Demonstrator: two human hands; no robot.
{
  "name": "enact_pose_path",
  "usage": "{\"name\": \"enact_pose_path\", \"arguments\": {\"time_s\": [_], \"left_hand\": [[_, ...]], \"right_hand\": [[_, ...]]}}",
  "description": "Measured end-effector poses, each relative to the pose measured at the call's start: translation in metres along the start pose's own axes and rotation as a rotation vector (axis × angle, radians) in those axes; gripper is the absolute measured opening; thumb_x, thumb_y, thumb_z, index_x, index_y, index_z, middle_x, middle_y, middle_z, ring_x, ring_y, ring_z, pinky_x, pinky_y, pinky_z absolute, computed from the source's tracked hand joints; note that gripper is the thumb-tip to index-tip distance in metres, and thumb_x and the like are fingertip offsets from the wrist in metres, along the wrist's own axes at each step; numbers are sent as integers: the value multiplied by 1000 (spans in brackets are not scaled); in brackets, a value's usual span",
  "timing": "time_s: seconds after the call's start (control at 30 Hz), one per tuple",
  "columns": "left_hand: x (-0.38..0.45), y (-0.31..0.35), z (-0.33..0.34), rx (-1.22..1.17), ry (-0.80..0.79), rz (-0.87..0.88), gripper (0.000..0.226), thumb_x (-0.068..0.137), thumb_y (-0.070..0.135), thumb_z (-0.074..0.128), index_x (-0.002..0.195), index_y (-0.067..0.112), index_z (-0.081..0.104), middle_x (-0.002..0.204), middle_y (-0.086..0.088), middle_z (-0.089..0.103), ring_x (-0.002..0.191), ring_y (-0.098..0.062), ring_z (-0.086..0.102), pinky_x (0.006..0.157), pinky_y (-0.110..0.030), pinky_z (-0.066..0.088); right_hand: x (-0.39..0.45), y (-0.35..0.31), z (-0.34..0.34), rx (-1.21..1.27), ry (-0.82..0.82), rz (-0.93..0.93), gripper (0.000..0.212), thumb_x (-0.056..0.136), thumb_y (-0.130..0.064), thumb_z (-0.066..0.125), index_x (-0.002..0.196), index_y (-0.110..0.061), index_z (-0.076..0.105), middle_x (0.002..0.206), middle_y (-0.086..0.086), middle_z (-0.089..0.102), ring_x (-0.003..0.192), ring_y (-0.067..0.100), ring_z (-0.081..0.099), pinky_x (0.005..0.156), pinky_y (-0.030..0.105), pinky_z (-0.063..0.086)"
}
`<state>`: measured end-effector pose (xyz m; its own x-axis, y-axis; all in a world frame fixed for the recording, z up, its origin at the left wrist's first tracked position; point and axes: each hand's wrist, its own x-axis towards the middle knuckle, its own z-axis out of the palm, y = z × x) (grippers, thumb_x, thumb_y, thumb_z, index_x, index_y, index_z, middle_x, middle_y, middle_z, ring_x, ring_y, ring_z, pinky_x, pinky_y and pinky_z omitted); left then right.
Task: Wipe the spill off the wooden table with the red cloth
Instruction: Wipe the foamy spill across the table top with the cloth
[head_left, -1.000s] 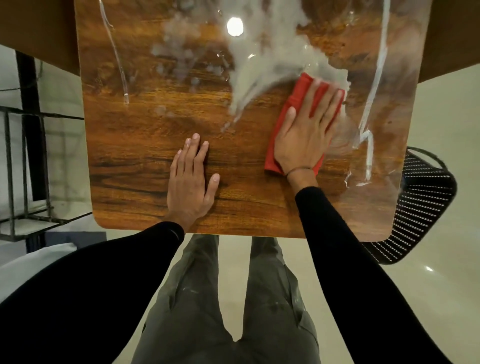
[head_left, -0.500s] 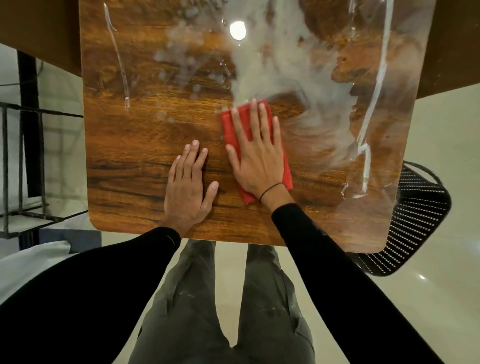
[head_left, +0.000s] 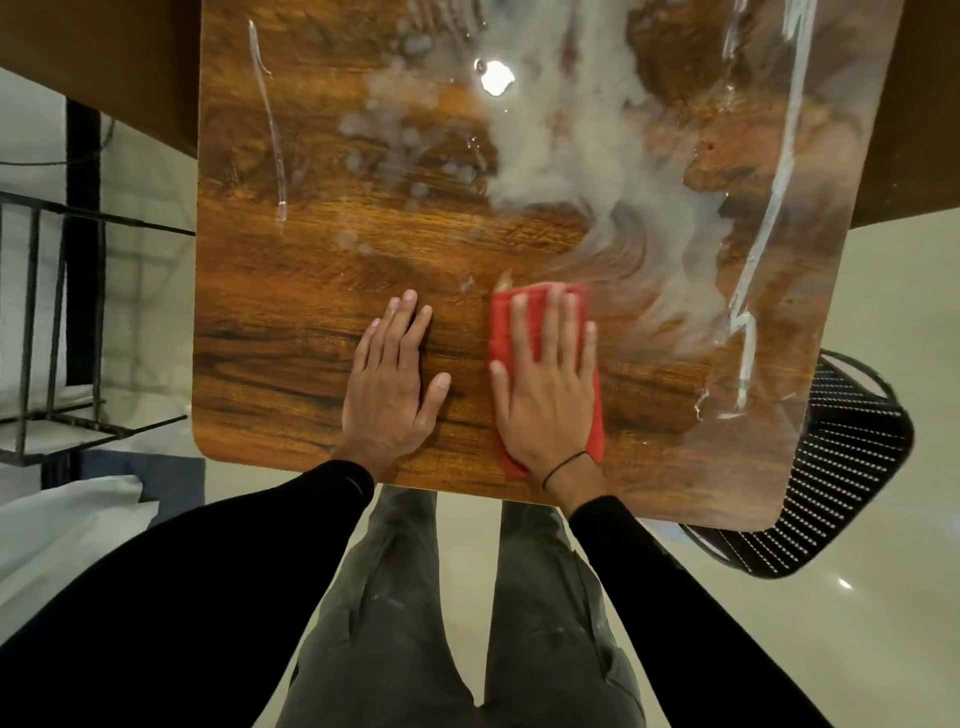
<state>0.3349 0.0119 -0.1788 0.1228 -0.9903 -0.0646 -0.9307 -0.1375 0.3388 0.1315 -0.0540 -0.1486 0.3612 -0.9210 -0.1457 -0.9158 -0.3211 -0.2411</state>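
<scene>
both hands flat, spill mostly still on the table

right hand (head_left: 550, 384) is spread flat w/ straight fingers, pressing the red cloth (head_left: 524, 343) down onto the wooden table (head_left: 291, 291) near my edge. left hand (head_left: 392, 384) lies flat just beside it, palm on bare wood, holding nothing, prob just bracing.

progress, as i judge it: not far. cloth sits at the near rim of the spill (head_left: 587, 171), touching only its thin smeared fringe. wood under and to the left of my hands looks dry, grain clear. but the milky film covers most of the far and right part of the top, w/ scattered droplets (head_left: 395, 130) to its left and a white streak (head_left: 763, 218) running down the right side. another thin streak (head_left: 270, 119) on the far left.

left to do: far middle, right side, droplets, both streaks. cloth prob needs many more passes.
</scene>
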Motion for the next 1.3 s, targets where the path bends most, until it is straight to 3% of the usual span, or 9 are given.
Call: {"name": "enact_pose_path", "arguments": {"time_s": [0.1,0.27,0.43,0.6,0.8,0.87,0.97,1.1,1.3], "left_hand": [[-1,0,0,-35,16,-13,77,116,60,27,175,10,24,185,-12,18,173,-21,10,140,-39,3],[-1,2,-1,-56,38,-35,79,116,59,27,176,7,20,185,-13,18,173,-21,11,140,-40,8],[-2,0,1,-21,18,-26,78,116,59,29,175,9,21,184,-13,18,173,-18,6,140,-39,3],[-1,-1,1,10,-5,-33,77,116,60,27,176,12,20,185,-12,17,173,-14,-1,140,-36,-2],[-2,3,-3,2,-2,-44,77,114,60,29,175,14,21,185,-11,16,173,-22,9,140,-35,-3],[0,5,-4,2,3,-51,76,114,59,32,174,13,22,184,-12,18,171,-29,16,139,-34,-4],[0,7,-6,3,12,-45,75,113,53,40,174,12,23,183,-14,19,170,-32,18,140,-35,-3],[-1,6,-8,-2,-4,-50,74,113,52,40,174,14,23,184,-13,18,171,-32,18,139,-41,4],[-1,8,-8,9,-3,-44,74,113,51,39,174,14,23,185,-12,18,171,-30,18,140,-40,5]], "right_hand": [[14,-5,1,-24,-70,-305,74,121,-52,34,184,-21,12,190,19,-1,178,37,1,142,61,8],[89,-12,-10,-81,-62,-560,71,121,-52,29,184,-22,15,190,19,6,177,36,7,142,60,13],[130,-2,-23,-73,29,-253,69,122,-50,27,184,-21,15,190,18,7,178,35,7,143,57,12],[65,11,-18,-9,94,62,70,123,-45,31,184,-16,13,190,19,4,178,37,3,143,59,10],[-26,44,-6,-62,-143,-420,72,122,-53,26,184,-21,9,191,14,-3,178,34,-1,143,60,11],[-31,65,-11,-79,-131,-389,71,122,-55,23,184,-23,10,191,12,-2,178,32,-1,143,59,10],[-14,82,-21,-99,-47,-198,71,121,-52,27,184,-23,11,191,12,0,178,32,0,144,57,7],[34,67,-31,-76,9,-58,71,121,-48,31,184,-21,12,191,17,3,178,34,2,143,58,8],[33,58,-25,-87,-82,-412,73,121,-57,25,184,-24,11,191,15,2,178,35,2,143,59,8]]}}
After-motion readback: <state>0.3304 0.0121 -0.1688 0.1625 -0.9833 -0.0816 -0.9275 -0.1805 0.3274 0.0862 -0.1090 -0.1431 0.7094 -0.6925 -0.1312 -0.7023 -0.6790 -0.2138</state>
